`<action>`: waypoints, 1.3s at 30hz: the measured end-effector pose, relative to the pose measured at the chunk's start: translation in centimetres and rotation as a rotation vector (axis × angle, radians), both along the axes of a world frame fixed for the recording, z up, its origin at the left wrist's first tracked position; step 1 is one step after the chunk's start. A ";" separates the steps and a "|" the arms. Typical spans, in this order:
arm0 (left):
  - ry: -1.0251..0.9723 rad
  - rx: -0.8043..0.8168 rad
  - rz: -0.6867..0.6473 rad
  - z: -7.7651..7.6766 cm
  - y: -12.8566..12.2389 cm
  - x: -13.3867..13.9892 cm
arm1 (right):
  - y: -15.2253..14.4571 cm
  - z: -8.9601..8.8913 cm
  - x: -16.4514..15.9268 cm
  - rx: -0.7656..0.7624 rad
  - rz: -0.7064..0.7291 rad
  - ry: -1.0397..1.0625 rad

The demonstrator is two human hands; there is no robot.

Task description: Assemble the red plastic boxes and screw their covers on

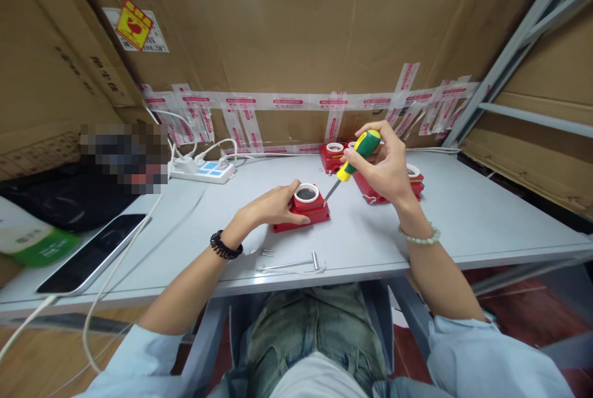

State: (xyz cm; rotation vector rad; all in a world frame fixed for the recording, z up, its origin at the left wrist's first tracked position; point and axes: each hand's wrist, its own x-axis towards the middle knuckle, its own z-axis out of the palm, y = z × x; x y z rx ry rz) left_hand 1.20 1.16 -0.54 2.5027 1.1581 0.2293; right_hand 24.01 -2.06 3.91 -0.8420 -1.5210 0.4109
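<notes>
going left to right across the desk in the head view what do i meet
Green-and-white packet, black phone, white power strip, left hand, front red box, screwdriver, right hand, bead bracelet.

A screwdriver point(346, 170), cardboard sheets point(287, 27) and metal frame point(519, 36) suggest a workshop.

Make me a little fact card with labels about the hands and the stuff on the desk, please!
Left hand: gripping a red box
Box top: white ring
Right hand: holding a green-and-yellow screwdriver
Screwdriver tip: at the box's right corner
Farther back: more red boxes
Near front edge: T-shaped metal tool
Left side: phone, power strip
</notes>
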 end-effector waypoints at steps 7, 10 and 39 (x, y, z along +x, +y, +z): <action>-0.006 0.002 0.007 0.0 0.0 0.0 | 0.1 -0.1 0.0 0.010 -0.020 -0.035; -0.005 0.005 0.003 0.0 0.0 0.0 | 0.1 -0.3 0.0 0.011 -0.025 -0.058; -0.001 0.017 -0.001 0.0 -0.1 -0.1 | -0.5 -0.5 -1.0 0.083 -0.118 -0.224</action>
